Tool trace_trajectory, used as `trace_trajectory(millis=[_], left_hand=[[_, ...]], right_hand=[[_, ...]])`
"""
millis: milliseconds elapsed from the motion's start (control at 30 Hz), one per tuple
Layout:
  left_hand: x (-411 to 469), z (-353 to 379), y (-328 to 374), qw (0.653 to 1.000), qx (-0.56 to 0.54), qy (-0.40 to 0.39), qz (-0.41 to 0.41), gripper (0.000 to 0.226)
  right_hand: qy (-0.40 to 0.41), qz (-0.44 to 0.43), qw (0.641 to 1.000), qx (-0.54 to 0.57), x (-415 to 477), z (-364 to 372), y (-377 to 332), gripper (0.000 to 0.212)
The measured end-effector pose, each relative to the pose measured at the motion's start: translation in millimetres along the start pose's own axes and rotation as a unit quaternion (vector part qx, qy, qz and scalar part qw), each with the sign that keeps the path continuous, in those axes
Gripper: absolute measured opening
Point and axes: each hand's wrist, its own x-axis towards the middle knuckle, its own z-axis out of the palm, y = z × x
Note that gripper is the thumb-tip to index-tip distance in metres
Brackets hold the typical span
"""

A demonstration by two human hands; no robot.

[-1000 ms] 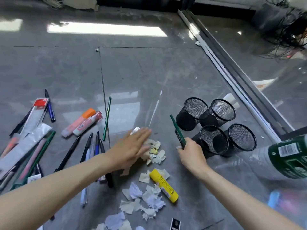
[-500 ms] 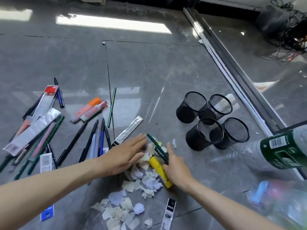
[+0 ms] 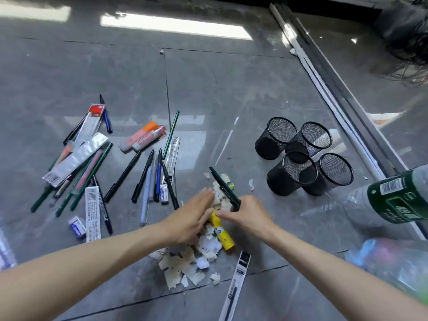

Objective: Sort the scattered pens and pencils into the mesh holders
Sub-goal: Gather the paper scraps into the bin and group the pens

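Grey polished floor tiles [image 3: 231, 84] fill the frame. At far left, a loose heap of pens and pencils [image 3: 91, 174] lies crossed under a silver refill pack [image 3: 76, 158] and a red-topped pack [image 3: 91, 122], with a small eraser [image 3: 77, 224] just below them. Next come an orange highlighter [image 3: 139, 135] and a pink highlighter [image 3: 150, 137], side by side and touching. After them lie a single green pencil [image 3: 171, 134] and a fan of black and blue pens [image 3: 148, 176], flat on the tiles.

In the centre, the person's left hand [image 3: 190, 218] rests palm down on a mound of torn paper scraps [image 3: 183, 262]. Its fingers are straight and pressed together, their tips beside a yellow glue stick [image 3: 223, 237] that lies among the scraps. The right hand [image 3: 249, 214] is just beside it, fingers curled round the lower end of a dark green pen [image 3: 223, 187]. The pen slants up and to the left above the scraps, and the thumb points toward the left hand. A long black-topped refill pack [image 3: 239, 279] lies near the bottom edge.

To the right, well apart from the scattered heap, four black mesh holders [image 3: 278, 181] stand upright in a tight cluster, touching one another. At far right a green-labelled plastic bottle [image 3: 393, 198] shows blurred, close to the camera.
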Motion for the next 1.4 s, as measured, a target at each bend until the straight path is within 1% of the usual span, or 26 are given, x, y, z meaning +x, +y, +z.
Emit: trace_trajectory(millis=[67, 133, 167, 233, 300, 367, 400, 433, 500, 567, 600, 700, 767, 800, 833, 867, 900, 933, 967, 1000, 1033, 1133, 1233, 1267, 1333, 1400], left_hand=[[-7, 0, 6, 0.998, -0.046, 0.041, 0.011, 0.051], [-14, -10, 6, 0.994, -0.061, 0.089, -0.023, 0.043], [-18, -15, 7, 0.994, -0.052, 0.088, -0.043, 0.041], [-25, -20, 9, 0.997, -0.036, 0.047, -0.043, 0.03], [-34, -23, 15, 0.999, -0.044, 0.016, -0.028, 0.033], [-41, -24, 15, 0.997, -0.061, 0.045, -0.026, 0.039], [-43, -24, 13, 0.996, -0.051, 0.062, -0.041, 0.041], [-47, -24, 12, 0.996, -0.024, 0.056, -0.065, 0.045], [-51, -22, 10, 0.996, 0.04, -0.011, -0.074, 0.051], [-55, -16, 13, 0.995, 0.05, -0.07, -0.055, 0.049], [-57, -14, 16, 0.996, 0.029, -0.063, -0.058, 0.046], [-51, -21, 24, 0.991, -0.047, 0.053, -0.112, 0.024], [-44, -31, 30, 0.98, -0.083, 0.095, -0.152, 0.032], [-40, -35, 33, 0.971, -0.126, 0.105, -0.176, 0.036], [-37, -39, 36, 0.953, -0.199, 0.115, -0.197, 0.036], [-35, -43, 39, 0.923, -0.297, 0.116, -0.214, 0.031], [-34, -47, 43, 0.884, -0.392, 0.114, -0.227, 0.025], [-34, -52, 46, 0.848, -0.456, 0.118, -0.242, 0.022], [-35, -57, 44, 0.827, -0.481, 0.13, -0.262, 0.023], [-38, -62, 41, 0.814, -0.486, 0.146, -0.283, 0.024], [-39, -67, 36, 0.811, -0.473, 0.164, -0.301, 0.027], [-48, -83, 13, 0.824, -0.408, 0.217, -0.327, 0.027], [-61, -99, -11, 0.808, -0.38, 0.259, -0.368, 0.059], [-64, -102, -18, 0.801, -0.378, 0.269, -0.377, 0.062], [-69, -105, -28, 0.789, -0.385, 0.28, -0.387, 0.058], [-72, -103, -35, 0.795, -0.361, 0.284, -0.396, 0.054]], right_hand=[[-0.064, -0.016, 0.997, -0.032, -7, 10, -2, 0.05], [-0.083, -0.008, 0.994, -0.072, -12, 20, -3, 0.052], [-0.084, 0.008, 0.993, -0.085, -13, 23, -4, 0.051], [-0.095, 0.036, 0.992, -0.081, -16, 25, -8, 0.042], [-0.093, 0.065, 0.993, -0.045, -16, 19, -14, 0.028], [-0.092, 0.095, 0.991, 0.011, -17, 9, -21, 0.022], [-0.099, 0.105, 0.988, 0.048, -17, 4, -23, 0.021], [-0.109, 0.113, 0.984, 0.088, -19, -1, -25, 0.019], [-0.122, 0.125, 0.974, 0.146, -20, -8, -28, 0.015], [-0.105, 0.14, 0.968, 0.179, -20, -11, -30, 0.015], [-0.095, 0.151, 0.964, 0.199, -19, -12, -32, 0.016], [-0.111, 0.15, 0.942, 0.279, -15, -11, -38, 0.03], [-0.14, 0.131, 0.928, 0.32, -10, -7, -46, 0.034], [-0.154, 0.129, 0.917, 0.345, -7, -3, -52, 0.033], [-0.168, 0.133, 0.904, 0.37, -3, 1, -59, 0.03], [-0.183, 0.137, 0.891, 0.392, 0, 7, -68, 0.028], [-0.196, 0.139, 0.882, 0.405, 3, 12, -77, 0.026], [-0.21, 0.141, 0.876, 0.41, 5, 18, -87, 0.022], [-0.223, 0.141, 0.873, 0.41, 8, 24, -95, 0.018], [-0.238, 0.136, 0.873, 0.404, 10, 29, -104, 0.016], [-0.253, 0.124, 0.874, 0.396, 12, 34, -111, 0.019], [-0.29, 0.076, 0.867, 0.397, 14, 43, -132, 0.034], [-0.294, 0.03, 0.875, 0.382, 13, 50, -142, 0.035], [-0.292, 0.015, 0.878, 0.378, 13, 51, -143, 0.036], [-0.272, 0.017, 0.88, 0.389, 14, 51, -144, 0.038], [-0.246, 0.047, 0.874, 0.417, 17, 51, -142, 0.048]])
